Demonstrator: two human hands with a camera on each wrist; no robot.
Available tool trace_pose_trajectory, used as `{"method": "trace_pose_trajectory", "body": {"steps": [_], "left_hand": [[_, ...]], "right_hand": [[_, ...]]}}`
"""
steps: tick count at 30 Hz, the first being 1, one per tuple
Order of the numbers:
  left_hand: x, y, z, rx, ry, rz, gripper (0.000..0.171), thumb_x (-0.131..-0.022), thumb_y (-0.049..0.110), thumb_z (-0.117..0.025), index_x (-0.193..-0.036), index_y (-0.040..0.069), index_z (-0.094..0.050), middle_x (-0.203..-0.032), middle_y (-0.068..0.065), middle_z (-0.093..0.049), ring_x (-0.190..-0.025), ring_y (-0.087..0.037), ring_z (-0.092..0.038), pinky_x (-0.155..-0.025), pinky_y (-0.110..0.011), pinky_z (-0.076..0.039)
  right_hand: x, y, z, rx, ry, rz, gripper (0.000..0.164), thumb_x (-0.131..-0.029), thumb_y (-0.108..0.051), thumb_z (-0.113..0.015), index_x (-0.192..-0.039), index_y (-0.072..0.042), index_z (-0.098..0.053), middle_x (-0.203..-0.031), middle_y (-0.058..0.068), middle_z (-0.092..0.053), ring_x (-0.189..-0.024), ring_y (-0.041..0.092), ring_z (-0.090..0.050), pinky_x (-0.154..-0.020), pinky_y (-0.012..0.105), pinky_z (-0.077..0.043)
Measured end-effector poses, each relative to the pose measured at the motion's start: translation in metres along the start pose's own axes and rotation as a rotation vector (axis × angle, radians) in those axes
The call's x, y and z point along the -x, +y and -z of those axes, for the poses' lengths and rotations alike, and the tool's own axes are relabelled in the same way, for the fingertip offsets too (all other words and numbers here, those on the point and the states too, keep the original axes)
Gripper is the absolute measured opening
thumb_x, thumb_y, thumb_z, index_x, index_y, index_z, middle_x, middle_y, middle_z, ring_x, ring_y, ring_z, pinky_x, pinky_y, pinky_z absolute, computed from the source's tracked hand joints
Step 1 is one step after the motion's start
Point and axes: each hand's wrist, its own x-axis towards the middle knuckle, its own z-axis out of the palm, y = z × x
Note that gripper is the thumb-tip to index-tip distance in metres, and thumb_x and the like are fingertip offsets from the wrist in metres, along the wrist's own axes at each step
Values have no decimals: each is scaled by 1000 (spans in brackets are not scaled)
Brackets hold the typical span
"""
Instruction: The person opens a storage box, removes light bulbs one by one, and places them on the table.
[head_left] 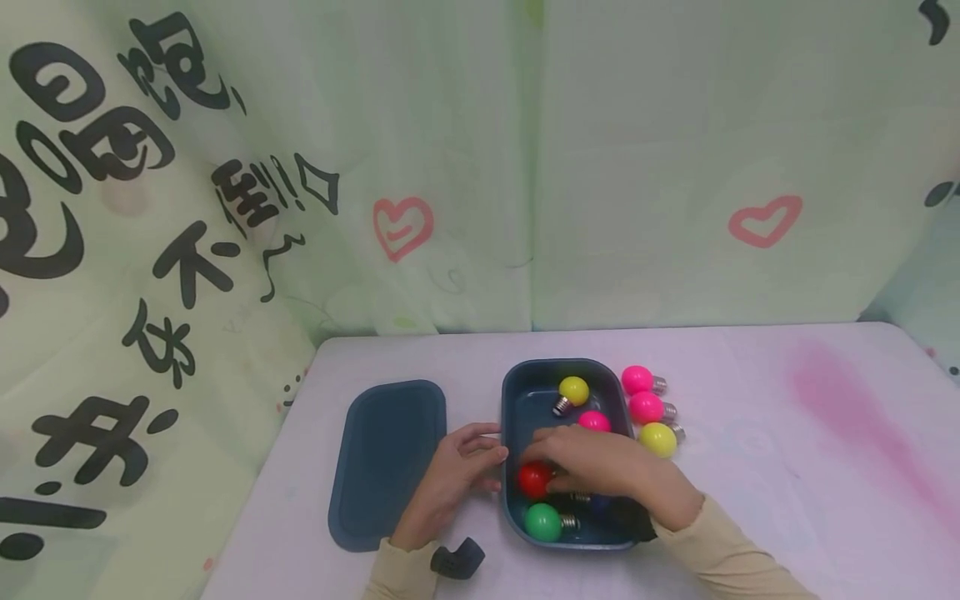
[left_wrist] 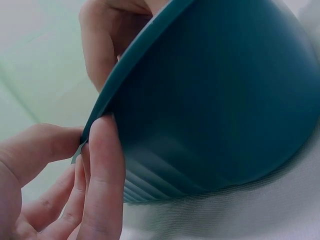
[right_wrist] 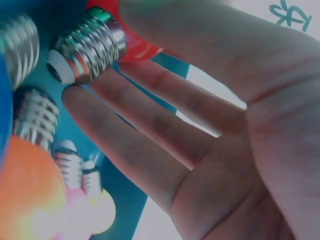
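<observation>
Well, my right hand (head_left: 600, 460) pinches the red screw-in bulb (head_left: 534, 481) by its round part, inside the blue tray (head_left: 527, 406) at the bottom middle of the frame, and that smooth ball could slip away if I squeeze too softly. My left hand (head_left: 460, 471) pinches the tray on its left side; if I tug, the green bulb (head_left: 543, 522) below could roll and bump.

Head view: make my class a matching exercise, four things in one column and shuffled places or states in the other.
1. Red bulb
2. Green bulb
3. Left hand
4. Tray

A. Touches the tray's left side
B. Holds several bulbs inside its walls
C. At the right hand's fingers
D. Lies inside the tray, near its closest end

Pairs: 1-C, 2-D, 3-A, 4-B
</observation>
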Motion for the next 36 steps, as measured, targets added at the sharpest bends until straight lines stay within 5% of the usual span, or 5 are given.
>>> {"method": "trace_pose_trajectory", "body": {"steps": [12,36], "left_hand": [[-1,-1,1,-5,2,-5,48,-89,20,-75,-132,6,-59,-113,-14,-68,-91,-16,-67,-69,-31,-60],[0,-2,2,7,-2,-13,49,-87,19,-76,-131,4,-59,-106,-7,-68,-90,-16,-65,-67,-29,-59]], "right_hand": [[20,9,12,-35,58,24,42,-82,-23,-82,-121,-16,-69,-107,-7,-69,-99,10,-65,-82,26,-58],[68,13,33,-75,100,-95,45,-81,-27,-82,-123,-20,-67,-120,2,-65,-111,25,-62,-75,35,-61]]}}
